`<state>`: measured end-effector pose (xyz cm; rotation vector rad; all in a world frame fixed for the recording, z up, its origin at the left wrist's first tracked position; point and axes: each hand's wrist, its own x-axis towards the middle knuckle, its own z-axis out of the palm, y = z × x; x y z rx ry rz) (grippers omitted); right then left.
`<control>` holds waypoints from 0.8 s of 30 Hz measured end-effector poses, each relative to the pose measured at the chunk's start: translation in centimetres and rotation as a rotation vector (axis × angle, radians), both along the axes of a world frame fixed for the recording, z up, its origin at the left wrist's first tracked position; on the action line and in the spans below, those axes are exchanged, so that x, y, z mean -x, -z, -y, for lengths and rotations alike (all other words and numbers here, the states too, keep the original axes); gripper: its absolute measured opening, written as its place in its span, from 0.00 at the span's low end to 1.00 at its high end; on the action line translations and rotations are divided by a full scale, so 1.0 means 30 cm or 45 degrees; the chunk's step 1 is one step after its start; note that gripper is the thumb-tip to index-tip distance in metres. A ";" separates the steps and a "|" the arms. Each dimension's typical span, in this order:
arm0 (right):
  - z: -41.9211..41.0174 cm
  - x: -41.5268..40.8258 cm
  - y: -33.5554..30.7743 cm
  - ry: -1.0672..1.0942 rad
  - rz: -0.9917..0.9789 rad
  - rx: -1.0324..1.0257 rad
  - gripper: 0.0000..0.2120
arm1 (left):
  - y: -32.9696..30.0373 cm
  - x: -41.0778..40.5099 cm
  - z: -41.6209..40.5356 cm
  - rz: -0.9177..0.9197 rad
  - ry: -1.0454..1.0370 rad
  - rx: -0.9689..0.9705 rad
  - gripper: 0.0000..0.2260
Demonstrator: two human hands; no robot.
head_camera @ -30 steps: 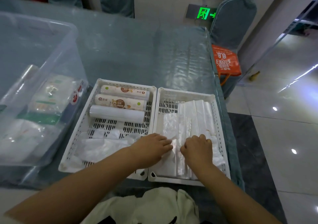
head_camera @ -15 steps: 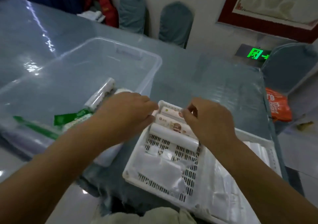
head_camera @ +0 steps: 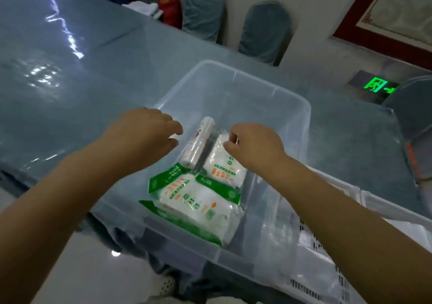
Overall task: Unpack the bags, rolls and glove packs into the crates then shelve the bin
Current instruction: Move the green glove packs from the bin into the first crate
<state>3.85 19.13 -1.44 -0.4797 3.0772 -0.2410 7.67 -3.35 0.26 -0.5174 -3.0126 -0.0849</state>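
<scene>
Whereas both hands were pressed on the folded bags in the right crate a second ago: they now reach into the clear bin [head_camera: 289,116] on the tabletop [head_camera: 70,74].
Change: attention has moved from the crates, via a pass above the left crate half a second ago, to the bin interior.
Meaning for the task: judged from this, the bag placement is finished and the next item is about to be fetched; the bin is not yet emptied, so shelving cannot begin.
Left hand [head_camera: 142,135]: fingers loosely curled, thumb apart, holding nothing; it hovers just beside the roll [head_camera: 198,144], with contact not confirmed.
Right hand [head_camera: 254,147]: fingertips drawn together at the top edge of the far glove pack [head_camera: 224,165]; whether they already pinch the wrapper cannot be told.
Location of task items: roll and glove packs lie on the bin floor, the roll left of the far pack, the near glove pack [head_camera: 198,203] toward the person.
Count, rolls in bin: 1.
Count, glove packs in bin: at least 2; a green edge under the near pack may be a third, which cannot be confirmed.
Count, bins: 1.
Count, crates in view: 1 white crate [head_camera: 332,266] visible at lower right, seen partly through the bin wall; a second cannot be made out.
Count, hands: 2.
</scene>
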 end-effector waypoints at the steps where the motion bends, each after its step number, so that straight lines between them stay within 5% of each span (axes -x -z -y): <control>1: 0.035 0.029 0.030 0.019 0.075 -0.033 0.09 | 0.013 0.025 0.024 -0.013 0.046 -0.002 0.13; 9: 0.178 0.011 0.346 -0.061 0.927 -0.428 0.17 | 0.110 0.102 0.085 -0.018 0.304 0.033 0.13; 13: 0.133 0.030 0.388 0.080 0.858 -0.469 0.16 | 0.122 0.115 0.085 -0.013 0.320 0.065 0.13; 17: 0.085 0.161 0.398 0.483 0.646 -0.219 0.10 | 0.129 0.116 0.089 -0.004 0.323 0.067 0.13; 20: 0.074 0.206 0.440 0.840 0.711 -0.022 0.06 | 0.138 0.117 0.092 0.005 0.343 0.089 0.12; 24: 0.098 0.179 0.520 1.215 0.567 0.291 0.22 | 0.140 0.119 0.094 -0.015 0.348 0.079 0.10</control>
